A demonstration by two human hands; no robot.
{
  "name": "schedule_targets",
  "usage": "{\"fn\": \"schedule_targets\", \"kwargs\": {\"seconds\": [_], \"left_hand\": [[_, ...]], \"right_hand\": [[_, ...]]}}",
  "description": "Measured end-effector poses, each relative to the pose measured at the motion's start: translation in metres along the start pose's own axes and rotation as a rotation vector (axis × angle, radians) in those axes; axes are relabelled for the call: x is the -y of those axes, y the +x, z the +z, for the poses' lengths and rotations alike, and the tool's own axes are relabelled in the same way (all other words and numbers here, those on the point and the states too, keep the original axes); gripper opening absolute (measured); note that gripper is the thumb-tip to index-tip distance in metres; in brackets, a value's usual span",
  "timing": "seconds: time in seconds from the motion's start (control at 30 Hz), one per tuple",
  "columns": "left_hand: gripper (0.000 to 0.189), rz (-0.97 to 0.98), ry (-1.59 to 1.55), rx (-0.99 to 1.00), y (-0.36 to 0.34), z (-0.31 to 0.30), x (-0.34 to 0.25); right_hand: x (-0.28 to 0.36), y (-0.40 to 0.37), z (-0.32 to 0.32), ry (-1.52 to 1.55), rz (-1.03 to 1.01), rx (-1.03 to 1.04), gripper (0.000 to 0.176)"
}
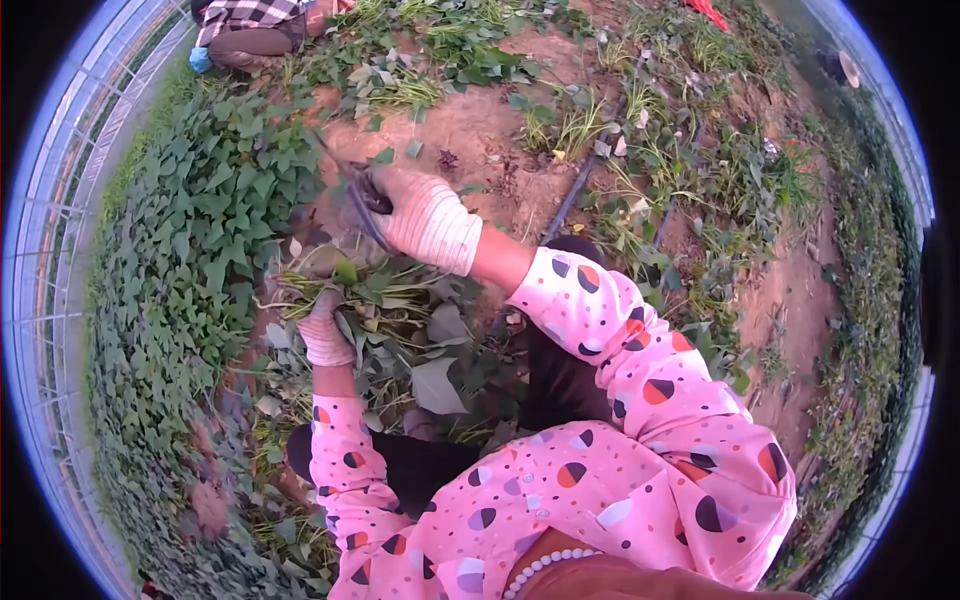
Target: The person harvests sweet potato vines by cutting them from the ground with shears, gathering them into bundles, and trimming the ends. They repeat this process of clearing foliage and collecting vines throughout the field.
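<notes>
My left hand (326, 330), in a striped pale glove, is closed round a bunch of leafy green stems (375, 300). The leaves of the bunch spread to its right, over my lap. Above it, my right hand (425, 215), gloved the same way, grips the dark handle of a cutting tool (362, 208). The tool's thin dark end points up and left, over the soil beside the standing vines (215, 190); its exact shape is blurred. Tool and bunch look close together, and whether they touch I cannot tell.
Dense green vines fill the left side. Cut stems and leaves lie on the reddish soil (480, 115) ahead and to the right. A black hose (572, 200) runs along the ground. A crouching person (250, 35) is at the top left. Red material (708, 12) lies at the top.
</notes>
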State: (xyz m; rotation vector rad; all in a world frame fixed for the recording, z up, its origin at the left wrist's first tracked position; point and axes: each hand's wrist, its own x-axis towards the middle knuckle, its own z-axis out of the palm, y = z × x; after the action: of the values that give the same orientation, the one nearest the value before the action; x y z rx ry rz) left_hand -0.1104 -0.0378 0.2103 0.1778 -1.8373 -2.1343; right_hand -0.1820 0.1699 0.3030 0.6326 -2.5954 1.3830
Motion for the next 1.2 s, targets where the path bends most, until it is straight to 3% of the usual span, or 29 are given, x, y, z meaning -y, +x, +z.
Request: {"fn": "schedule_targets", "kwargs": {"seconds": [0.03,0.07,0.1,0.13,0.17,0.2,0.27,0.33,0.4,0.43,0.53,0.6,0.67,0.73,0.77,0.8,0.87,0.9,0.93,1.0,1.03,1.07,1.2], "left_hand": [[0.032,0.122,0.268,-0.019,0.013,-0.018,-0.006],[0.028,0.144,0.125,-0.050,0.019,-0.013,-0.035],[0.023,0.374,0.777,-0.080,0.034,-0.048,-0.022],[0.024,0.285,0.397,-0.137,0.041,-0.029,-0.050],[0.021,0.406,0.610,-0.130,0.054,-0.035,-0.054],[0.026,0.413,0.630,-0.074,0.070,-0.040,-0.051],[0.029,0.425,1.035,-0.021,0.095,-0.040,-0.035],[0.030,0.652,0.821,0.206,0.125,-0.043,0.020],[0.029,0.717,1.106,0.361,0.127,-0.017,0.053],[0.029,0.712,1.102,0.359,0.130,0.000,0.077],[0.041,0.164,1.959,0.972,0.134,0.032,0.178],[0.036,0.098,1.957,1.121,0.120,0.017,0.260],[0.033,-0.026,1.880,1.015,0.086,0.013,0.314],[0.032,0.126,1.895,0.776,0.061,0.026,0.336],[0.030,-0.096,1.854,0.834,0.064,0.035,0.334],[0.029,-0.122,1.788,0.800,0.066,0.035,0.336],[0.029,0.005,1.790,0.835,0.071,0.030,0.325],[0.035,-0.229,1.798,0.976,0.079,0.037,0.300],[0.035,-0.243,1.806,0.957,0.078,0.029,0.296],[0.051,0.185,1.845,0.964,0.070,0.015,0.279],[0.069,-0.103,1.815,1.116,0.074,0.008,0.271],[0.072,-0.098,1.754,1.113,0.078,0.001,0.250],[0.047,-0.177,1.524,0.814,0.105,-0.049,0.130]], "right_hand": [[-0.008,0.003,-0.006,0.111,0.021,-0.096,0.039],[-0.016,0.006,-0.012,0.217,0.052,-0.197,0.039],[-0.017,0.006,-0.021,0.444,0.079,-0.262,0.038],[-0.017,0.005,-0.032,0.664,0.113,-0.333,0.036],[-0.019,0.003,-0.045,0.680,0.109,-0.323,0.034],[-0.024,-0.001,-0.058,0.693,0.103,-0.319,0.033],[-0.031,-0.006,-0.070,0.671,0.126,-0.332,0.032],[-0.036,-0.008,-0.073,0.798,0.091,-0.386,0.031],[-0.040,-0.013,-0.080,0.868,0.082,-0.381,0.030],[-0.041,-0.014,-0.084,0.864,0.085,-0.377,0.030],[-0.050,-0.017,-0.090,0.771,-0.006,-0.417,0.029],[-0.055,-0.019,-0.094,0.801,0.027,-0.432,0.030],[-0.057,-0.020,-0.094,0.819,0.073,-0.449,0.038],[-0.065,-0.023,-0.095,0.881,0.080,-0.388,0.036],[-0.067,-0.024,-0.095,0.878,0.090,-0.374,0.036],[-0.067,-0.026,-0.094,0.871,0.108,-0.367,0.036],[-0.065,-0.024,-0.093,0.884,0.107,-0.339,0.035],[-0.064,-0.022,-0.092,0.878,0.105,-0.337,0.035],[-0.062,-0.023,-0.092,0.873,0.107,-0.337,0.036],[-0.057,-0.019,-0.088,0.919,0.091,-0.295,0.038],[-0.050,-0.017,-0.084,0.916,0.070,-0.327,0.036],[-0.044,-0.016,-0.079,0.916,0.053,-0.359,0.034],[-0.022,-0.012,-0.057,0.933,0.029,-0.271,0.037]]}}
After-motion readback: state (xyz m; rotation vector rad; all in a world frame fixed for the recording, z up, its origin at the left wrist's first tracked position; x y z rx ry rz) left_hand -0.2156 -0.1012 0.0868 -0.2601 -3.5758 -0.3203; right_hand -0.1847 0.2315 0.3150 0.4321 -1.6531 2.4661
